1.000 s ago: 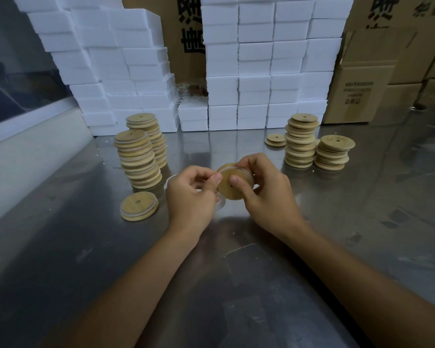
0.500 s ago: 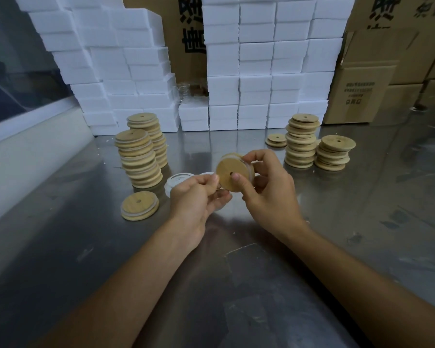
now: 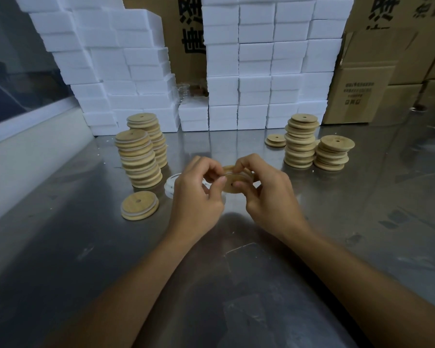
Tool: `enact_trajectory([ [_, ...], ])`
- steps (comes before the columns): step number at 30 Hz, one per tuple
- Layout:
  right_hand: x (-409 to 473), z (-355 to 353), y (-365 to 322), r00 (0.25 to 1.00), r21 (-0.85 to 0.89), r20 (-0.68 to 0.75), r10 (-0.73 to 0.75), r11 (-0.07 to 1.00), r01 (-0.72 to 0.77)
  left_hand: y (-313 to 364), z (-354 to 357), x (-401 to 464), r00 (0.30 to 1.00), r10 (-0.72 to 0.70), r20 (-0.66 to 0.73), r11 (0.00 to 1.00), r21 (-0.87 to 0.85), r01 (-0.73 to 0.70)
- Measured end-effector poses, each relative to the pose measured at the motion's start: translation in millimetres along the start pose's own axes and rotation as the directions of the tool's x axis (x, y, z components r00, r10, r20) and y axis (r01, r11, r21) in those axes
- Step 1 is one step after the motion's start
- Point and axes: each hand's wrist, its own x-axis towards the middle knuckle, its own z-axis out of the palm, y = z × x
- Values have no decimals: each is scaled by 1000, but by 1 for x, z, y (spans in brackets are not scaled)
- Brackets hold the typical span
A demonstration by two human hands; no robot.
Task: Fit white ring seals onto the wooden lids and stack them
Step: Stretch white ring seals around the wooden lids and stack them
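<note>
Above the steel bench (image 3: 362, 222), the left hand (image 3: 196, 197) and right hand (image 3: 269, 197) together pinch a wooden lid (image 3: 232, 184), tilted with its holed flat face toward the camera, between two groups of lid stacks (image 3: 138, 159).

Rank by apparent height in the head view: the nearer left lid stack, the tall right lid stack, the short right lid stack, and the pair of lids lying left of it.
1-2. nearer left lid stack and tall right lid stack: too alike to rank.
3. short right lid stack.
4. pair of lids.
</note>
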Motion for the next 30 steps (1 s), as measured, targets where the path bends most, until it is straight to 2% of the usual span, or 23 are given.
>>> enact_trajectory([
  [7, 1, -1, 0, 999, -29, 27, -33, 999, 34, 1, -1, 0, 998, 56, 14, 991, 121, -57],
  [12, 1, -1, 1, 999, -44, 7, -42, 998, 43, 5, -1, -1, 985, 168, 43, 968, 182, -173],
  [15, 2, 0, 1, 999, -40, -14, -48, 998, 48, 3, 0, -2, 981, 190, 42, 963, 184, -195],
  [18, 2, 2, -2, 998, 8, -57, -38, 999, 39, 2, 0, 0, 998, 63, -9, 996, 69, -62],
  [21, 2, 1, -2, 995, 47, -95, -3, 999, 7, 3, 2, 2, 976, -212, -53, 972, -115, 205],
  [23, 3, 0, -2, 993, 78, -109, 37, 997, -28, 3, 4, 2, 906, -423, -20, 865, -308, 397],
  [25, 3, -1, -1, 990, 105, -112, 87, 992, -75, 3, 3, 4, 804, -592, 49, 695, -475, 540],
  [27, 3, -1, -2, 986, 136, -108, 123, 985, -108, 3, 2, 7, 714, -691, 109, 536, -585, 608],
  [30, 3, 1, -2, 982, 176, -101, 161, 974, -142, 2, 2, 10, 637, -745, 196, 364, -682, 635],
])
